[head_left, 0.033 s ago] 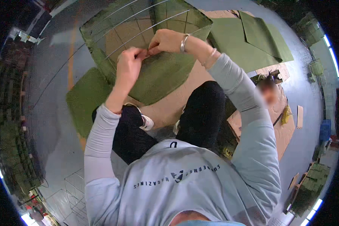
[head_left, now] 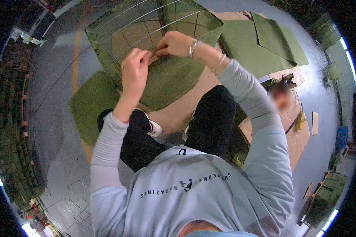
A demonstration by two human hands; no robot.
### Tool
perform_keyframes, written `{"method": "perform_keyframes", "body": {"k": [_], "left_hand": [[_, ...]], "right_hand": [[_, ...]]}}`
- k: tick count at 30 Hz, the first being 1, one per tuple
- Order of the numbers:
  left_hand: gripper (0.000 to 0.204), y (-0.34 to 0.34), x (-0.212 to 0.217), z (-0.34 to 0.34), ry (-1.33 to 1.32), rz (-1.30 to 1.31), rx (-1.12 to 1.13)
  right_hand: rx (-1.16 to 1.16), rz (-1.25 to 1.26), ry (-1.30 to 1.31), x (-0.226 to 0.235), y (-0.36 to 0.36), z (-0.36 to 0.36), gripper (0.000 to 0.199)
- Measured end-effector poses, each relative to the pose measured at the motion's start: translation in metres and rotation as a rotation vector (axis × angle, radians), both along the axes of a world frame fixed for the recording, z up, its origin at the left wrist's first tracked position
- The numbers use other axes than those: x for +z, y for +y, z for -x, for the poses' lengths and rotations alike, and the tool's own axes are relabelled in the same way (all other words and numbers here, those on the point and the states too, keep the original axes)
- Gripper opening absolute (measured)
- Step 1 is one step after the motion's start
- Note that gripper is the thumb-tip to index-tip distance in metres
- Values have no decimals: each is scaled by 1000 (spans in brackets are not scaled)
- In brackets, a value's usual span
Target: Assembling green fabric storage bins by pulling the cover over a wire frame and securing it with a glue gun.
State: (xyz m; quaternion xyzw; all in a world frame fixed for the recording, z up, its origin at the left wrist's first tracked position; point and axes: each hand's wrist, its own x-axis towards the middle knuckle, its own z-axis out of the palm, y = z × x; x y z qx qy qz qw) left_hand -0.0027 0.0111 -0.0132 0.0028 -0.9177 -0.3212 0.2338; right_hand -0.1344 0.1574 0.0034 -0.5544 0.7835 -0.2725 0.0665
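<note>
In front of me stands a box-like wire frame (head_left: 144, 17) of thin metal rods, with green felt-like fabric (head_left: 166, 85) covering its sides. The near panel's upper edge runs right under my hands. My right hand (head_left: 177, 44), a silver bangle on its wrist, pinches at that edge with thumb and forefinger. Just left of it is my left hand (head_left: 134, 69), raised above the edge, its fingers drawn together. Whatever lies between the left fingertips is too small to make out. A narrow gap separates the two hands' fingertips.
Flat green sheets (head_left: 241, 43) lie to the far right, one folded over. Another green piece (head_left: 89, 106) lies left of the frame. Cardboard (head_left: 174, 114) spreads under the frame and by my feet. At right, a person's blurred head (head_left: 280, 96) is near more cardboard (head_left: 298, 146).
My left hand has shifted slightly left, so its fingertips have parted from the right hand's. The right hand stays at nearly the same spot on the fabric's edge.
</note>
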Motion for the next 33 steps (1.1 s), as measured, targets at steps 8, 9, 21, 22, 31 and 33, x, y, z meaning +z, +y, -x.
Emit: {"method": "perform_keyframes", "body": {"k": [8, 9, 21, 22, 31, 33], "left_hand": [[22, 14, -15, -48, 352, 491, 180], [19, 13, -14, -45, 318, 473, 169], [13, -16, 13, -22, -176, 21, 29], [14, -22, 13, -19, -280, 21, 29], [23, 0, -16, -77, 423, 404, 225], [24, -6, -20, -73, 367, 477, 196]], "right_hand": [[-15, 578, 489, -53, 0, -60, 29], [-15, 572, 486, -54, -2, -57, 29], [-63, 18, 33, 5, -23, -30, 20], [-14, -119, -39, 15, -27, -26, 21], [58, 540, 510, -48, -15, -89, 32], [-8, 564, 487, -58, -23, -91, 33]]}}
